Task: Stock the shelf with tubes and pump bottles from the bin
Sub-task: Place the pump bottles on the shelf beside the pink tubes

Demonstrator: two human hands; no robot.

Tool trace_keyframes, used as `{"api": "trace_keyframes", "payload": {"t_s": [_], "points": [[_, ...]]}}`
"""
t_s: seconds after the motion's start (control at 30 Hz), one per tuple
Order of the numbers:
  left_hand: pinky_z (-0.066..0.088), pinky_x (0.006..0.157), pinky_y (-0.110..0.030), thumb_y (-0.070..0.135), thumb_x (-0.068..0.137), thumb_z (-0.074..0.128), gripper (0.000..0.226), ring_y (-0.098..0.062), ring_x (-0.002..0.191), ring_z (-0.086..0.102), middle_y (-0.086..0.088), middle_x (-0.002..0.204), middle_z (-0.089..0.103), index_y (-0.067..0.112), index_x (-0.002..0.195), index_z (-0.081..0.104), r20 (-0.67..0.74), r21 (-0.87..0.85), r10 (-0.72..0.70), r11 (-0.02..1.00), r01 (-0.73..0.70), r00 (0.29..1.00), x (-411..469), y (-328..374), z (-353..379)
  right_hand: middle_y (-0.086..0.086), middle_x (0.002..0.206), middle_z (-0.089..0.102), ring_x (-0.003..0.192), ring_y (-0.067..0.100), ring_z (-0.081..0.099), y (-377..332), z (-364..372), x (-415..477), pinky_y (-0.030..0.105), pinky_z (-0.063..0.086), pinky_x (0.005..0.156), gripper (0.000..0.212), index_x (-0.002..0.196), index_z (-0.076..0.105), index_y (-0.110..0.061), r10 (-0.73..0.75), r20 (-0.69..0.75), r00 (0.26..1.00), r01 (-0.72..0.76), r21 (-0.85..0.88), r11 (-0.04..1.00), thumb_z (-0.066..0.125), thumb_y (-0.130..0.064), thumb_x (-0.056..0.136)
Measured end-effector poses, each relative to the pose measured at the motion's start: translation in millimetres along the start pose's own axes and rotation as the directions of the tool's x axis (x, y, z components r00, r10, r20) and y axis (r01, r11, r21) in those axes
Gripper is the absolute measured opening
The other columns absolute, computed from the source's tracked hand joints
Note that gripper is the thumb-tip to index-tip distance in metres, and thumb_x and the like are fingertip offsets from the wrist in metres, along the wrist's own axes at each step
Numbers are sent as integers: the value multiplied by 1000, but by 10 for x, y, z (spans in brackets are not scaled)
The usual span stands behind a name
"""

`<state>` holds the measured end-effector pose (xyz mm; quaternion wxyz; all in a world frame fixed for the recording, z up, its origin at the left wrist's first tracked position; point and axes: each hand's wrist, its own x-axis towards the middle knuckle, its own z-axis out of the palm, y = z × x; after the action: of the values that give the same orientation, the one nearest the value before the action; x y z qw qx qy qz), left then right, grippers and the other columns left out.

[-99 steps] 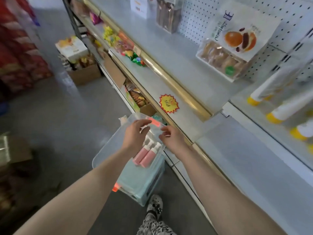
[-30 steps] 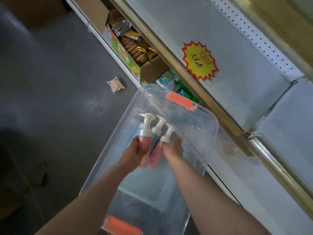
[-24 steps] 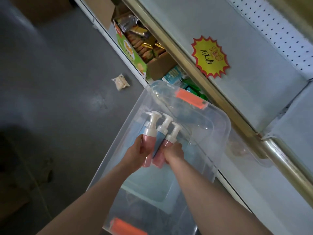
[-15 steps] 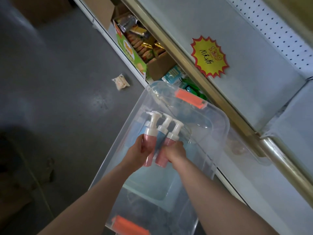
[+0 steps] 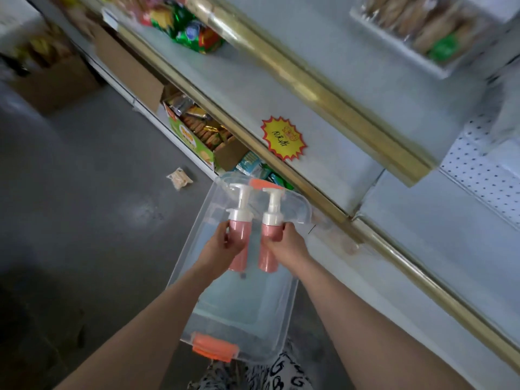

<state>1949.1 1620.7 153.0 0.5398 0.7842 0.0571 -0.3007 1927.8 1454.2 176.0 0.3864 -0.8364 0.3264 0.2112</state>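
Observation:
Two pink pump bottles with white pump heads are held upright above the clear plastic bin (image 5: 287, 313). My left hand (image 5: 222, 247) grips the left pink pump bottle (image 5: 239, 235) around its body. My right hand (image 5: 285, 244) grips the right pink pump bottle (image 5: 269, 249) the same way. The two bottles are a little apart. The bin sits on the floor below my hands, with orange latches (image 5: 215, 347) at both ends and a pale blue bottom. The grey shelf (image 5: 439, 243) with a gold front rail runs along the right.
A yellow starburst price tag (image 5: 283, 137) sticks to the shelf edge. Cardboard boxes of snacks (image 5: 202, 130) fill the lower shelf. A small packet (image 5: 179, 178) lies on the grey floor. Bagged snacks (image 5: 185, 26) and a biscuit pack (image 5: 422, 26) sit on upper shelves.
My hands have lifted out of the bin and drawn apart with one pink bottle each. The blue bottle held between them earlier is gone from my grip. The view has tilted up.

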Motion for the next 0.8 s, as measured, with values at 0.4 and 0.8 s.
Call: {"api": "trace_keyframes", "payload": {"t_s": [0.4,0.8], "points": [[52,92,-45,21,86,70,49,-25,104,62,-1,115,63,26,127,44,102,62,223,971,-230,969,-789,1041,59,-1,115,66,104,20,63,-10,-895,-1084,37,51,88,47,119,53,-20,-126,-185,975,157,163,974,72,-39,80],[57,84,-44,20,84,72,61,-22,96,66,-4,111,66,21,135,40,199,40,395,911,-410,897,-1641,1710,990,1,113,61,101,23,60,737,-2064,-2069,40,52,86,53,125,46,-15,-143,-379,914,237,214,948,71,-32,82]]}}
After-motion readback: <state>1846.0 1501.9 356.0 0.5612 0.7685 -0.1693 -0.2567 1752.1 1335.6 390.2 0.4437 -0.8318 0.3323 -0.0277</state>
